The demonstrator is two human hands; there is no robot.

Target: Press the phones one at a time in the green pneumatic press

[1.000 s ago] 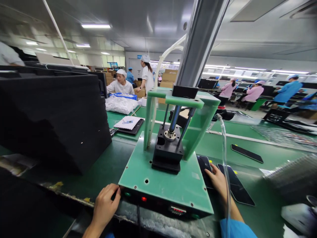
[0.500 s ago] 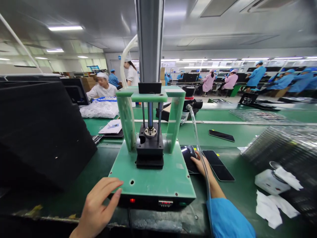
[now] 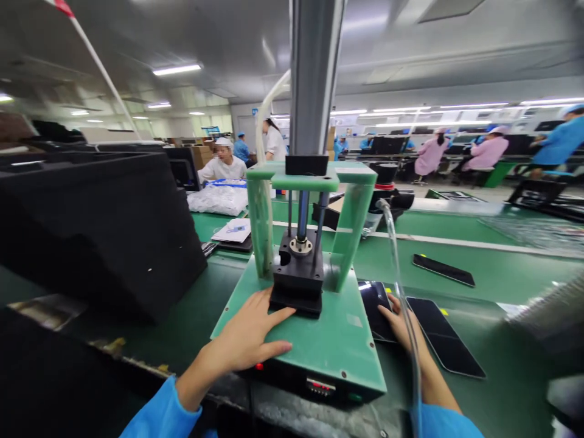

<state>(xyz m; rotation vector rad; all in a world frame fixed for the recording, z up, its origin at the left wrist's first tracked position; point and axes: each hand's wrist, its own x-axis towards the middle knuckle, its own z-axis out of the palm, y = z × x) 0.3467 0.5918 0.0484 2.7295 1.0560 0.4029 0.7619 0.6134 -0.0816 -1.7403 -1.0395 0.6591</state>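
A green press machine (image 3: 292,353) with a black block (image 3: 297,283) under its cylinder stands in front of me. My left hand (image 3: 249,331) reaches over the base with fingers spread; its fingertips are at the black block's front left edge, touching or very close. To the right of the base, my right hand (image 3: 404,319) grips the right edge of a dark-screened smartphone (image 3: 375,304), thumb over the screen. The phone lies flat or nearly so. Just right of that hand lies a second smartphone (image 3: 444,334) with a yellow tab.
A clear hose (image 3: 396,261) hangs across my right wrist. Another phone (image 3: 442,269) lies farther back. A large black box (image 3: 100,237) stands at left, blurred stacked trays (image 3: 552,310) at right. Papers (image 3: 232,230) lie behind the press. Co-workers sit and stand in the background.
My left hand has moved from the base's front left corner inward to the black block. My right hand stays at the phone. The view has turned left, shifting the scene rightward.
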